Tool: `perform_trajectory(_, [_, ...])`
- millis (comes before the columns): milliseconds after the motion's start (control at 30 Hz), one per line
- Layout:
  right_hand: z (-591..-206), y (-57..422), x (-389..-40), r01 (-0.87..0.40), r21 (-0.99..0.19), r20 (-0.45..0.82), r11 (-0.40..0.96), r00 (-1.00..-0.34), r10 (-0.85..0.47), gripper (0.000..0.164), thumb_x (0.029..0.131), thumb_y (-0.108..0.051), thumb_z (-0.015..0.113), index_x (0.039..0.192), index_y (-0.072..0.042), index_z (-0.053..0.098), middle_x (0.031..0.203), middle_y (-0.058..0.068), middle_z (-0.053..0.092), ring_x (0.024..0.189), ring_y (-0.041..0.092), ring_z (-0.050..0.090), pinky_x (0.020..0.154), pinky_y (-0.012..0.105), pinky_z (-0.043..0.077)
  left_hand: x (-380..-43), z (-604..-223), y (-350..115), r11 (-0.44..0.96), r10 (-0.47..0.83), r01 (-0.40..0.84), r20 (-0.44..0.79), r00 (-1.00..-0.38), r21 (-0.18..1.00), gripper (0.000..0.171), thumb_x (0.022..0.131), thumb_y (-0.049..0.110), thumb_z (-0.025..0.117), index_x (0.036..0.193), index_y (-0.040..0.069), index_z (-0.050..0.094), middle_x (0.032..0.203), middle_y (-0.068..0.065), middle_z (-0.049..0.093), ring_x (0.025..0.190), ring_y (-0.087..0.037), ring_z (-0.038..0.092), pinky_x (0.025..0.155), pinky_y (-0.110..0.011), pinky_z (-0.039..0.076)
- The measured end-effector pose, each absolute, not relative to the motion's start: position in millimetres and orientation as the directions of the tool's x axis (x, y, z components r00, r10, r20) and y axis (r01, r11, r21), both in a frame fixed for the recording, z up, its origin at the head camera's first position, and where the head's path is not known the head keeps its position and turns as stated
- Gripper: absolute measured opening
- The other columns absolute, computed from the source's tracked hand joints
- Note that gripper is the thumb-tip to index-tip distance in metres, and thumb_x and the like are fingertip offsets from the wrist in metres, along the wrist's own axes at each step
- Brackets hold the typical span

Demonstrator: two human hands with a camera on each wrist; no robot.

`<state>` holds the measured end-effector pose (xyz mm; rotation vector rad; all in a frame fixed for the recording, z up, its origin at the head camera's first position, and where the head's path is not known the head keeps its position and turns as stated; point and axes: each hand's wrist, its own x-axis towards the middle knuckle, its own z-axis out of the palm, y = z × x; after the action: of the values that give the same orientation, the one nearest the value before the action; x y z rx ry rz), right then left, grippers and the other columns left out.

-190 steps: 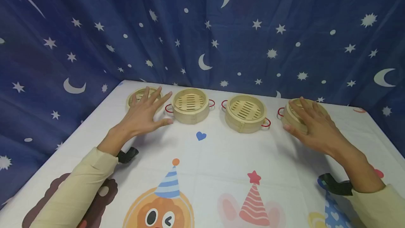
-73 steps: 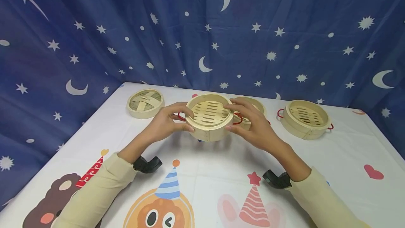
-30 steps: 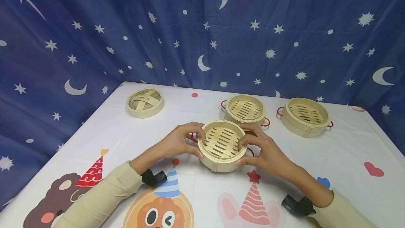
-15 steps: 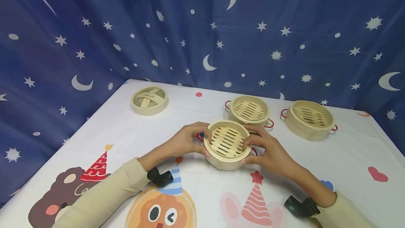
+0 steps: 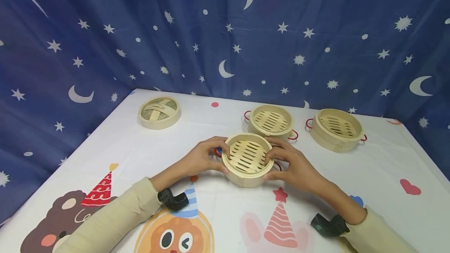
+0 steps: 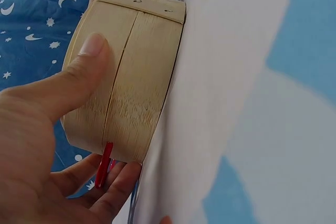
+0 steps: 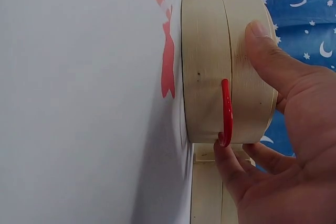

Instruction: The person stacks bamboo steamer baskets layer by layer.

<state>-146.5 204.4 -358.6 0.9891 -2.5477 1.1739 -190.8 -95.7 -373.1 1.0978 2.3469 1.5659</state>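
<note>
A round bamboo steamer basket point(image 5: 247, 157) with a slatted floor and red side handles sits near the middle of the table. My left hand point(image 5: 203, 157) grips its left rim, thumb on the outer wall and fingertips over the edge. On the opposite side my right hand point(image 5: 293, 164) pinches the rim the same way. In the left wrist view the basket's wall point(image 6: 131, 77) shows a stapled seam, and its base looks to be on the cloth. The right wrist view shows a red handle point(image 7: 227, 113) beside the right fingers.
Behind the held basket stands a second steamer basket point(image 5: 270, 120); a larger-looking one point(image 5: 336, 130) is to its right. A woven bamboo steamer lid point(image 5: 159, 113) lies at the back left. A white cartoon-print cloth point(image 5: 197, 116) covers the table, with a blue star-patterned curtain point(image 5: 225, 30) behind.
From their places over the outer items, both hands came to the middle-left steamer basket, lifted it and brought it forward and right to the table's middle. During the last second it has stayed there.
</note>
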Motion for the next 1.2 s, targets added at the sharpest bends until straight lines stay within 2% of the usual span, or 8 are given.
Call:
perform_trajectory(133, [-357.2, 204.8, -147.1, -0.630, -0.610, 0.396, 0.480, -0.767, -0.505, 0.037, 0.064, -0.028, 0.088, 0.090, -0.024, 0.062, 0.136, 0.006, 0.047, 0.128, 0.024, 0.041, 0.092, 0.021, 0.041, -193.2, -375.2, -95.8, 0.184, 0.623, 0.493, 0.287, -0.728, 0.850, 0.042, 0.064, 0.012, 0.089, 0.098, 0.016, 0.064, 0.136, -0.006, 0.049, 0.128, -0.023, 0.043, 0.094, -0.040, 0.046])
perform_trajectory(333, [-352.6, 207.4, -146.4, -0.579, -0.655, 0.331, 0.485, -0.797, -0.505, 0.041, 0.065, -0.029, 0.087, 0.098, -0.021, 0.063, 0.141, 0.006, 0.041, 0.130, 0.025, 0.040, 0.091, 0.039, 0.049, -195.5, -376.9, -94.1, 0.136, 0.625, 0.468, 0.291, -0.724, 0.873, 0.043, 0.065, 0.003, 0.086, 0.101, 0.009, 0.063, 0.138, -0.010, 0.045, 0.129, -0.026, 0.040, 0.094, -0.045, 0.045])
perform_trajectory(433, [-349.3, 208.5, -146.0, -0.547, -0.689, 0.295, 0.476, -0.811, -0.506, 0.045, 0.067, -0.027, 0.086, 0.104, -0.019, 0.063, 0.143, 0.007, 0.039, 0.131, 0.027, 0.039, 0.090, 0.042, 0.049, -197.0, -377.8, -93.3, 0.118, 0.624, 0.465, 0.299, -0.722, 0.877, 0.046, 0.064, -0.001, 0.086, 0.102, 0.007, 0.062, 0.138, -0.013, 0.045, 0.129, -0.029, 0.040, 0.093, -0.048, 0.044])
perform_trajectory(767, [-338.7, 215.2, -148.3, -0.548, -0.701, 0.302, 0.456, -0.808, -0.507, 0.044, 0.072, -0.018, 0.084, 0.110, -0.015, 0.063, 0.142, 0.011, 0.042, 0.132, 0.027, 0.038, 0.089, 0.037, 0.050, -197.2, -376.8, -95.2, 0.116, 0.628, 0.444, 0.281, -0.726, 0.889, 0.045, 0.064, 0.004, 0.087, 0.101, 0.011, 0.062, 0.137, -0.008, 0.047, 0.130, -0.024, 0.039, 0.097, -0.046, 0.042])
perform_trajectory(933, [-331.0, 224.6, -152.9, -0.567, -0.657, 0.360, 0.496, -0.815, -0.455, 0.038, 0.076, -0.011, 0.082, 0.109, -0.013, 0.064, 0.138, 0.009, 0.047, 0.128, 0.027, 0.042, 0.084, 0.033, 0.053, -198.5, -378.4, -95.6, 0.100, 0.635, 0.447, 0.289, -0.716, 0.889, 0.045, 0.065, 0.004, 0.087, 0.102, 0.012, 0.062, 0.136, -0.008, 0.047, 0.131, -0.025, 0.038, 0.098, -0.047, 0.041])
perform_trajectory(1033, [-325.3, 230.6, -155.5, -0.574, -0.624, 0.393, 0.530, -0.817, -0.421, 0.037, 0.076, -0.007, 0.081, 0.109, -0.011, 0.064, 0.135, 0.007, 0.050, 0.121, 0.025, 0.050, 0.080, 0.030, 0.054, -198.5, -379.2, -96.2, 0.101, 0.639, 0.440, 0.281, -0.716, 0.892, 0.046, 0.065, 0.004, 0.087, 0.102, 0.012, 0.062, 0.137, -0.007, 0.047, 0.131, -0.024, 0.038, 0.099, -0.047, 0.040])
perform_trajectory(1200, [-313.9, 241.1, -162.7, -0.581, -0.576, 0.438, 0.574, -0.813, -0.383, 0.038, 0.077, -0.005, 0.080, 0.111, -0.009, 0.064, 0.132, 0.008, 0.052, 0.117, 0.022, 0.052, 0.079, 0.026, 0.053, -198.4, -378.4, -96.8, 0.112, 0.639, 0.442, 0.276, -0.718, 0.890, 0.046, 0.065, 0.005, 0.087, 0.102, 0.012, 0.062, 0.137, -0.006, 0.047, 0.130, -0.024, 0.039, 0.098, -0.047, 0.041])
